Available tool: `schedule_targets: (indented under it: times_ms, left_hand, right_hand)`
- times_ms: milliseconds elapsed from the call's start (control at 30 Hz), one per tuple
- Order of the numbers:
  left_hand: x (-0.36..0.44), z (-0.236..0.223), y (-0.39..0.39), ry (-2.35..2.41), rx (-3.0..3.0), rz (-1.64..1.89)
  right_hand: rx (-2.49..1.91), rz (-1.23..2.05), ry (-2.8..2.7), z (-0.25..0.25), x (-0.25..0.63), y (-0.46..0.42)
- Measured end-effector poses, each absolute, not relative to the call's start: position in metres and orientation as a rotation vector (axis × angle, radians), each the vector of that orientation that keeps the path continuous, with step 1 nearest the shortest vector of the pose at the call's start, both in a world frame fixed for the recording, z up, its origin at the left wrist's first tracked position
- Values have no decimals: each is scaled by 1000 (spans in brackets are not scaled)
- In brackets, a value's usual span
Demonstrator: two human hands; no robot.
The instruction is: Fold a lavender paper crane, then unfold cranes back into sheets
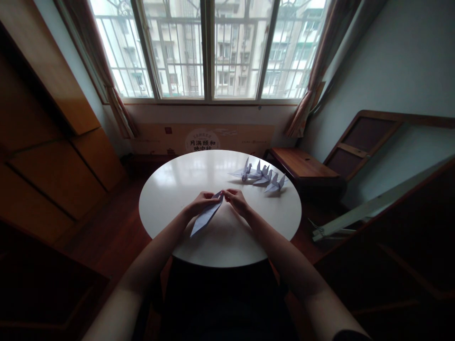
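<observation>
Between my hands, above the round white table (167, 189), is a folded piece of paper (206, 219), pale bluish and long, with a pointed end towards me on the left. My left hand (202, 202) is closed on its middle, thumb on top. The fingers of my right hand (235, 199) pinch the paper's far tip, close beside the left fingertips. Several folded paper cranes (263, 175) stand grouped on the table's far right part, beyond my right hand.
A low wooden bench (302, 162) stands behind the table on the right, near a leaning wooden frame (350, 142). A printed cardboard panel (234, 135) lies under the barred window (209, 52). Wooden cabinets (42, 175) line the left side.
</observation>
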State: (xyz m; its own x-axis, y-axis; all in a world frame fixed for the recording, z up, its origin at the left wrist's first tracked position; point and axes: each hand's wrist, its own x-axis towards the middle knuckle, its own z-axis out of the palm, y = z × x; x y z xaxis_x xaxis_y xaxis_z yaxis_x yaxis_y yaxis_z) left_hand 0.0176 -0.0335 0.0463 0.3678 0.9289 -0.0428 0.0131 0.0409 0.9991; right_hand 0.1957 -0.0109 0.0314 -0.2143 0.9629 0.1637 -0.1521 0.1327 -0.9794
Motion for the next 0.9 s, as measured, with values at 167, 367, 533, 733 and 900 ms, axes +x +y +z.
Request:
schedule_targets:
  times_ms: [167, 367, 533, 733, 900]
  left_hand:
    - [18, 44, -32, 945, 1342, 902]
    - [18, 46, -34, 947, 1338, 941]
    - [18, 50, -38, 897, 1337, 931]
    - [16, 47, -35, 893, 1325, 922]
    - [16, 45, -35, 922, 1360, 875]
  right_hand:
    - [-854, 1258, -1350, 28, 196, -6]
    - [-966, 1238, -1563, 37, 198, -16]
    - [-928, 1245, -1667, 43, 200, -22]
    - [-929, 1225, -1614, 44, 197, -22]
    - [-926, 1263, -1563, 46, 198, -22]
